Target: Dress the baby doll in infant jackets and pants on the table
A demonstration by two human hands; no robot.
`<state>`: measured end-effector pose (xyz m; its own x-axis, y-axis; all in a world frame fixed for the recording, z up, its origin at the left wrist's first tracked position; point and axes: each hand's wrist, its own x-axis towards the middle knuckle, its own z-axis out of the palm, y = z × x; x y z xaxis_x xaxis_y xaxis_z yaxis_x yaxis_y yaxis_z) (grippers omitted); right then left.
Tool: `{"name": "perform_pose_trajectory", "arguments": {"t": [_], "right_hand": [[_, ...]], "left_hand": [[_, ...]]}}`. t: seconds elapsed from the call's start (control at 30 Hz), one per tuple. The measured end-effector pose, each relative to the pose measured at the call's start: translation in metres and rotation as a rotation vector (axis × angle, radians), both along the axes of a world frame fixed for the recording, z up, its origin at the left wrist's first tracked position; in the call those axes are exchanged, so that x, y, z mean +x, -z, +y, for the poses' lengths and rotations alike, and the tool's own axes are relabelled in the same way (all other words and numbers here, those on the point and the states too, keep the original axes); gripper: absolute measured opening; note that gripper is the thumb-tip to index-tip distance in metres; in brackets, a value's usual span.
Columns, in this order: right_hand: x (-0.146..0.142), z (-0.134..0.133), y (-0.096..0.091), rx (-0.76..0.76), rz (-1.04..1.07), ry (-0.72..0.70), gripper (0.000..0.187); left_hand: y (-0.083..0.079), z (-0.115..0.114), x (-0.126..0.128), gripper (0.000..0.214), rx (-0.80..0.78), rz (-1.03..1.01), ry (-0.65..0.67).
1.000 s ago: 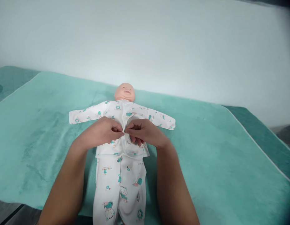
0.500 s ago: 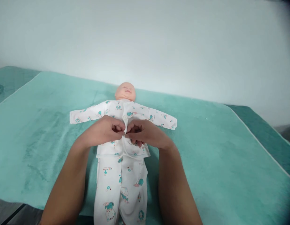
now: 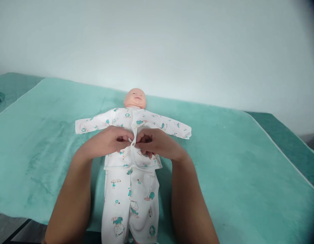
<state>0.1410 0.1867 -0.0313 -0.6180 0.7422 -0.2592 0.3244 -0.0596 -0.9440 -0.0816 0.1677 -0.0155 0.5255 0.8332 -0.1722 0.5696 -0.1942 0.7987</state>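
A baby doll (image 3: 135,98) lies on its back, dressed in a white printed jacket (image 3: 118,117) and matching white trousers (image 3: 117,200). Its sleeves stretch out to both sides. At the jacket's front opening, my left hand (image 3: 113,139) pinches the edge from the left. From the right, my right hand (image 3: 157,142) pinches the facing edge at the same height. Between the two sets of fingertips a small button (image 3: 133,143) shows on the front strip. Another button (image 3: 134,125) sits higher up. Part of the jacket's middle is hidden behind my hands.
A green plush cloth (image 3: 228,162) covers the table under the doll, with a darker green cover (image 3: 271,132) beneath it at the right. Behind stands a pale wall (image 3: 157,47). Grey floor (image 3: 9,225) shows at the lower left.
My left hand has shifted slightly left, and the gap between my fingertips has widened a little. The button between them is now plainer to see.
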Motion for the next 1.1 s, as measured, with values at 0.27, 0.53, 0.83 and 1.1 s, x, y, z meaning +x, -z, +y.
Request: {"name": "perform_pose_trajectory", "arguments": {"t": [0.27,0.53,0.83,1.1], "right_hand": [[-0.001,-0.001,0.001,0.014,0.014,0.008,0.009],[0.000,0.002,0.003,-0.018,0.044,-0.005,0.013],[-0.001,0.003,0.005,-0.010,0.054,0.014,0.012],[-0.003,0.003,0.008,-0.002,0.050,0.035,0.007]], "left_hand": [[0.008,-0.001,0.004,0.012,0.143,0.033,-0.044],[0.011,0.003,-0.002,0.011,-0.071,-0.206,-0.105],[0.017,0.007,-0.003,0.013,-0.151,-0.281,-0.130],[0.014,0.004,0.003,0.018,-0.172,-0.279,-0.133]]}}
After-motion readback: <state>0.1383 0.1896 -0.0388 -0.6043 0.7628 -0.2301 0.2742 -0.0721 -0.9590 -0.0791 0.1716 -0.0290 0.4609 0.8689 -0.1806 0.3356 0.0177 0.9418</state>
